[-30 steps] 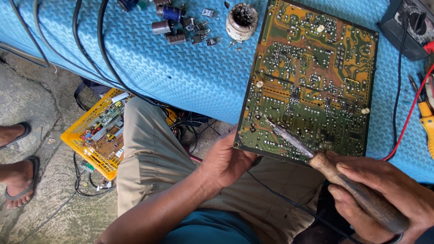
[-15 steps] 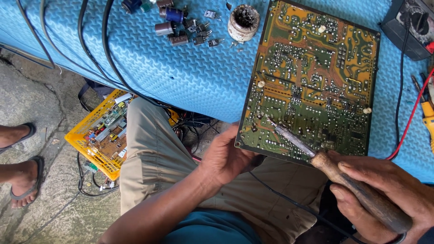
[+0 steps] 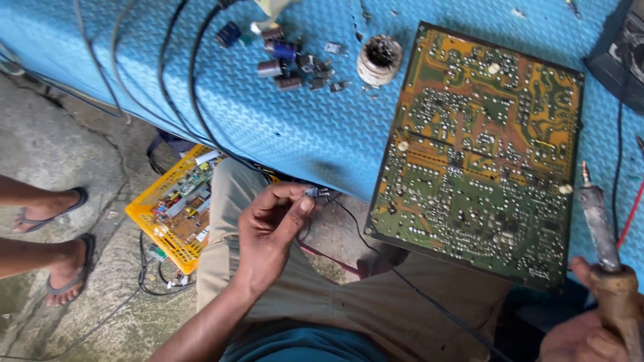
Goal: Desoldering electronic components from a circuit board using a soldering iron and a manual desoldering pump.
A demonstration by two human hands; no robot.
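We have a small component [image 3: 314, 192] pinched between thumb and fingertips of our left hand [image 3: 268, 231], grip closed on it, held above our lap just off the near edge of the tabletop [image 3: 302, 127]. Too small to tell the part type; a couple of thin leads stick out to the right.

Right hand [image 3: 590, 332] is at bottom right, grip closed around the wooden handle of the soldering iron [image 3: 604, 248]. Iron points up and away from us, tip just right of the circuit board [image 3: 479, 151], not touching it.

The board lies solder side up on the blue textured tabletop, its near edge overhanging towards our knees. Green and brown copper areas, dense solder joints.

Far of the left hand, on the tabletop: a loose pile of capacitors [image 3: 285, 57] and small parts, with a round white pot [image 3: 379, 60] just right of it. Black cables [image 3: 191, 87] run down over the tabletop edge at left.

On the floor, left of our leg: a yellow crate [image 3: 176, 218] with more boards in it. Further left, another person's feet in sandals [image 3: 64, 231]. A dark meter [image 3: 620, 57] sits at the far right.
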